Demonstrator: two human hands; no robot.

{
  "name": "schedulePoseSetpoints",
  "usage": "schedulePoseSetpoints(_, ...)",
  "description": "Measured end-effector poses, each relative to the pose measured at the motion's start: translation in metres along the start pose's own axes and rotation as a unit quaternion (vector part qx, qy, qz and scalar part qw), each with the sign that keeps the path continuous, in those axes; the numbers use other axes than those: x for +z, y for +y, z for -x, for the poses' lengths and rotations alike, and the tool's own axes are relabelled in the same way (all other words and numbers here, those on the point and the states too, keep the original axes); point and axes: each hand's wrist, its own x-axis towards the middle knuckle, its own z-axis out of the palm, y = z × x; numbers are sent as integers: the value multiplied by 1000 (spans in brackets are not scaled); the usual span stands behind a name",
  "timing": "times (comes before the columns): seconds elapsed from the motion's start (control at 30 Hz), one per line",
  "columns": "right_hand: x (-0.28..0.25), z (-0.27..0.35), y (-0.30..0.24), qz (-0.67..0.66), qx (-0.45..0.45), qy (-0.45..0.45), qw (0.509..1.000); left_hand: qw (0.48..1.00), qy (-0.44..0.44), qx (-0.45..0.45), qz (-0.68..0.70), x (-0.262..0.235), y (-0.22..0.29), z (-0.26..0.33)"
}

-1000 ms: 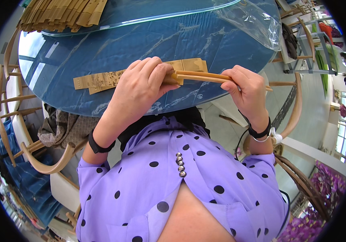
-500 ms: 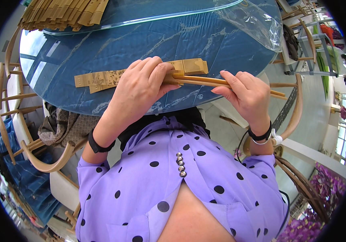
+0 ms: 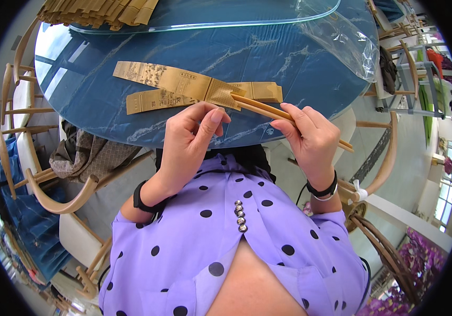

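Gripped one pair of wooden chopsticks (image 3: 257, 106) in the fingers of the right hand (image 3: 313, 138), with thumb below, with the hidden ends at the mouth of a printed brown paper sleeve (image 3: 176, 78) left of those fingers, and with the other ends protruding past them to the right. Held the left hand (image 3: 186, 139) with fingers loosely curled and unladen, just below the same sleeve; could not determine any contact with paper. Showed further brown sleeves (image 3: 154, 101) just beyond the left fingers, lying flat on a blue, pale-veined tabletop (image 3: 226, 58) and crossed by the first. Included, well beyond the left fingers, a fanned pile of brown paper strips (image 3: 102, 10); well beyond the right fingers, crumpled clear plastic film (image 3: 350, 45); left of the left fingers, patterned cloth (image 3: 99, 152) on a chair (image 3: 86, 193).
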Motion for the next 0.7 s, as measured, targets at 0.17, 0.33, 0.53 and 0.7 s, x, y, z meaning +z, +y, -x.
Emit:
schedulePoseSetpoints(0.17,11,4,-16,-9,13,-7,1000,989,66,34,127,7,-19,-3)
schedulePoseSetpoints(0.33,14,6,-19,-31,28,-9,999,986,83,21,142,15,-19,-2)
schedulePoseSetpoints(0.53,12,8,-21,-24,34,-17,999,981,81,-3,174,10,-28,-3)
schedulePoseSetpoints(0.7,17,8,-29,-16,34,0,999,986,79,31,143,24,-24,-3)
